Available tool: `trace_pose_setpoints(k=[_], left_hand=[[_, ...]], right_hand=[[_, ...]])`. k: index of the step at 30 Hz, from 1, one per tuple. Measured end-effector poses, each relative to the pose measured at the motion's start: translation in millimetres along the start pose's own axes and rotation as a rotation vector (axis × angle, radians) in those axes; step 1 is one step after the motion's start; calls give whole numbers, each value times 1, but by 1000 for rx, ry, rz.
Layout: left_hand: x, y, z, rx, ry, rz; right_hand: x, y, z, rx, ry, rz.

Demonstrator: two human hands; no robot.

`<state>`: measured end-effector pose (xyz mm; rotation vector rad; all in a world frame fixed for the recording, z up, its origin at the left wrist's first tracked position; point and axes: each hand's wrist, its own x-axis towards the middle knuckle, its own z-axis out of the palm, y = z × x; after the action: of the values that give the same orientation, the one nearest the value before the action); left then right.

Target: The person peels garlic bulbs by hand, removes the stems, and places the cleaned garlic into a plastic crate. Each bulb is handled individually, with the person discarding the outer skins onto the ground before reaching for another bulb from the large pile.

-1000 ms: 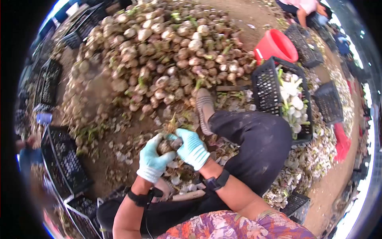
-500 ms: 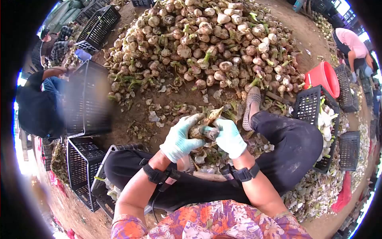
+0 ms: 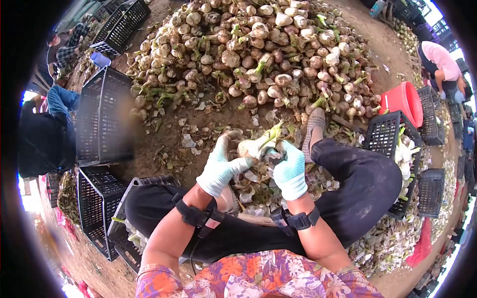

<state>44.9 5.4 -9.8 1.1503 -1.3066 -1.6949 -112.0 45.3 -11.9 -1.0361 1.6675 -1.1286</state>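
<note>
In the middle of the view, my left hand (image 3: 222, 165), in a pale mint glove with dirty fingers, is closed around a garlic bulb (image 3: 248, 148). The bulb looks whitish, and its pale green stalk (image 3: 271, 135) points up and to the right. My right hand (image 3: 289, 171), gloved the same way, is closed at the right side of the bulb, below the stalk. Its fingertips are curled and dark with dirt; I cannot tell whether they pinch a strip of skin. Loose garlic skins (image 3: 248, 191) lie on the ground under both hands.
A large heap of unpeeled garlic (image 3: 238, 59) lies ahead. To the right are a black crate (image 3: 385, 134) with white garlic and a red bucket (image 3: 403, 103). Black crates (image 3: 102, 116) stand on the left. A person in pink (image 3: 441, 59) bends over at far right; others sit at left.
The bulb has gone from brown and husk-covered to whiter, with its green stalk showing. My right hand has shifted slightly down and away from the stalk.
</note>
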Motion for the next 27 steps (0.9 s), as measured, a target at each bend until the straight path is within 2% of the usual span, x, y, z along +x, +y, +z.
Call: trace_pose_setpoints(k=[1, 2, 3, 4, 5, 6, 8, 9, 10, 12, 13, 14, 16, 18, 20, 21, 22, 24, 26, 27], left_hand=[[6, -1, -1, 132, 25, 142], [6, -1, -1, 136, 27, 143], [6, 2, -2, -166, 42, 10], [6, 10, -1, -468, 57, -123], [9, 4, -6, -580, 45, -234], [12, 1, -12, -579, 46, -233], [17, 2, -19, -665, -90, -517], [18, 0, -9, -549, 39, -438], [15, 2, -6, -545, 30, -440], [8, 3, -2, -249, 4, -1], [8, 1, -4, -82, -20, 57], [7, 1, -5, -83, -21, 55], [5, 6, -7, -420, -27, -154], [2, 8, -8, -446, -56, -146], [3, 15, -4, -495, -134, -131], [1, 21, -4, -400, -100, -205], [3, 24, -7, -397, -103, -210], [3, 27, -13, -340, -168, -188], [-3, 29, -11, -352, -260, -240], [-5, 33, -9, -362, -299, -292]], right_hand=[[1, 8, 3, 20, 7, -37], [1, 14, 6, 42, 13, -77], [-2, 18, 7, 229, 20, -124], [-7, -8, -2, 340, -79, -16], [-8, -4, -6, 245, -111, -41], [-9, 0, -8, 149, -142, -65], [-10, 9, -6, 175, -133, -94], [-11, 10, -6, 199, -126, -121], [-12, 7, -7, 199, -116, -122], [-11, -2, -9, 199, -132, -73], [-11, 1, -7, 209, -137, -126], [-13, 1, -7, 208, -137, -124], [-17, -1, -7, 616, -307, -60], [-18, -12, -13, 535, -313, -91], [-14, -7, -15, 302, -396, -80], [-14, -7, -15, 309, -391, -168], [-10, -8, -18, 313, -386, -165], [3, -7, -34, -2, -172, -67], [24, 44, -40, -317, 108, -85], [28, 47, -39, -514, 207, -228]])
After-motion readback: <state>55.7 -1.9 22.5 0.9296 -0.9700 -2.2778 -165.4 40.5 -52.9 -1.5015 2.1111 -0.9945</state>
